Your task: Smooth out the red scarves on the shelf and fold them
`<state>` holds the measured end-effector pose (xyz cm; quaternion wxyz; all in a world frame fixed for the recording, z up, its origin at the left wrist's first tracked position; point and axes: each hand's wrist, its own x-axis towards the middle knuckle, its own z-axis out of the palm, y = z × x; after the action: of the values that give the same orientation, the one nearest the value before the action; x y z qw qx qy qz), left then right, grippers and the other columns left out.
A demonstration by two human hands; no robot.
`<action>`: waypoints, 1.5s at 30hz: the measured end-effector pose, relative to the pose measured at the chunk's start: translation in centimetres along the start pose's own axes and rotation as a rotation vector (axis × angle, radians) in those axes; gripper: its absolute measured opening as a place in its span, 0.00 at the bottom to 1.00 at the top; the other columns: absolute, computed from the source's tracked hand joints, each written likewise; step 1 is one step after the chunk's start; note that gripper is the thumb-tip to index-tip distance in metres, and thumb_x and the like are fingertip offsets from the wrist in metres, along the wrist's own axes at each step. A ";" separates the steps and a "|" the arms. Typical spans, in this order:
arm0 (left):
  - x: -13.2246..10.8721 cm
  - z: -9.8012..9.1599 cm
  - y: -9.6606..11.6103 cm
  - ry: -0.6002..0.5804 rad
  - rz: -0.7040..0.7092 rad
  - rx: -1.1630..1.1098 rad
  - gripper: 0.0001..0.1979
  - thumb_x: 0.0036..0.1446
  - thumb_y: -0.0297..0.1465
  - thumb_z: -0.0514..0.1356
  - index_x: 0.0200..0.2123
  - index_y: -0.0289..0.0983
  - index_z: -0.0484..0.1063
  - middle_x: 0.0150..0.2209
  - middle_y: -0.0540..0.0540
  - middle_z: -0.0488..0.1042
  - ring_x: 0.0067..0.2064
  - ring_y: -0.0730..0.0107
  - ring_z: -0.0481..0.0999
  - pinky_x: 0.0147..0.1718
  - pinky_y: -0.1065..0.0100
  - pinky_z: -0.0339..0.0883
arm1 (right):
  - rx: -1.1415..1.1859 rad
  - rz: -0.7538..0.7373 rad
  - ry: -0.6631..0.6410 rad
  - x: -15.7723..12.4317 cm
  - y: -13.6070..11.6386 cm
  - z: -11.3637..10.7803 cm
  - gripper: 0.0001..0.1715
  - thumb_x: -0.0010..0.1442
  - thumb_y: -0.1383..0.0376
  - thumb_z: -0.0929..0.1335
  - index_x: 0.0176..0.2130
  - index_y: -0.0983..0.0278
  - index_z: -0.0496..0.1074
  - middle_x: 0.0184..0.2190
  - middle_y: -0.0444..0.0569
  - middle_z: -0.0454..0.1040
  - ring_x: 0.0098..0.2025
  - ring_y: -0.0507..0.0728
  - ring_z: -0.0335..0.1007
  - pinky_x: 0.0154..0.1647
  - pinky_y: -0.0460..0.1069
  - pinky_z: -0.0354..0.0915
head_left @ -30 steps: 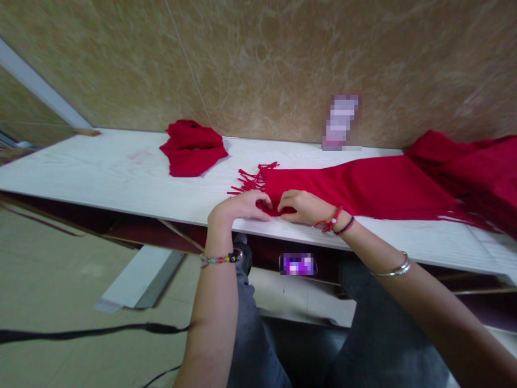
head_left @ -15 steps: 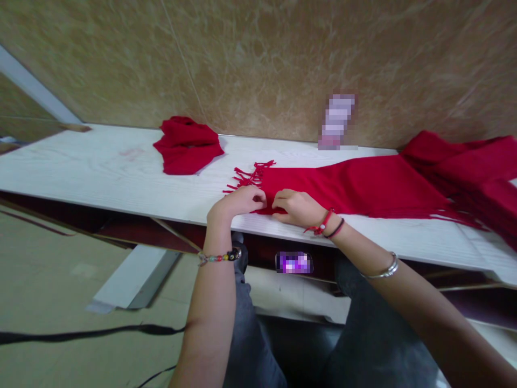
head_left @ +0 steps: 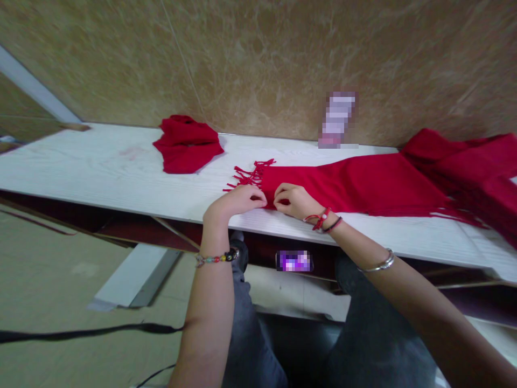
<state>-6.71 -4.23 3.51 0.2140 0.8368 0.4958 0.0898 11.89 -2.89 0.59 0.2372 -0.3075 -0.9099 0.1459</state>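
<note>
A red fringed scarf (head_left: 363, 183) lies flat along the white tabletop (head_left: 133, 180), its tassels (head_left: 250, 175) spread at the left end. My left hand (head_left: 242, 199) is at the near corner of that end, thumb and fingers pinched together on the scarf's edge. Just to its right, my right hand (head_left: 297, 201) pinches the scarf near the same front edge. A small gap separates the two hands. The exact bits of cloth between the fingertips are hidden.
A crumpled red cloth (head_left: 188, 151) rests at the back left. More red scarves (head_left: 464, 161) are heaped at the right end. A blurred-out object (head_left: 338, 119) stands by the wall. Below the table's front edge is a phone-like object (head_left: 294, 261), also blurred out.
My right hand's fingers have curled in more and the hand has lifted slightly. My left hand stays at the scarf's corner with its thumb and fingers closer together.
</note>
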 end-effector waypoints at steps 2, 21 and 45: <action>0.0 0.0 -0.1 0.001 0.005 -0.013 0.10 0.51 0.32 0.54 0.29 0.38 0.75 0.32 0.49 0.77 0.35 0.69 0.73 0.37 0.71 0.64 | 0.026 0.010 0.007 0.1 0.1 -0.1 0.09 0.53 0.74 0.65 0.27 0.67 0.75 0.35 0.49 0.71 0.34 0.51 0.66 0.38 0.46 0.61; 0.6 -0.3 1.7 0.468 0.036 0.145 0.07 0.54 0.25 0.53 0.33 0.36 0.71 0.33 0.47 0.70 0.40 0.67 0.69 0.43 0.66 0.62 | -0.088 0.140 0.181 0.4 -0.9 -1.5 0.07 0.56 0.69 0.63 0.34 0.67 0.71 0.36 0.53 0.72 0.40 0.56 0.67 0.42 0.50 0.62; 2.4 1.9 1.4 0.396 -0.355 0.363 0.11 0.50 0.28 0.57 0.37 0.32 0.75 0.49 0.39 0.64 0.52 0.50 0.61 0.49 0.56 0.61 | 0.221 0.580 0.398 2.7 1.8 -0.8 0.08 0.51 0.68 0.62 0.26 0.65 0.70 0.25 0.45 0.71 0.29 0.52 0.65 0.34 0.47 0.59</action>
<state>-3.73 -3.27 2.35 -0.0273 0.7280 0.6740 0.1223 11.27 0.24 1.42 0.3901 -0.5474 -0.6998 0.2417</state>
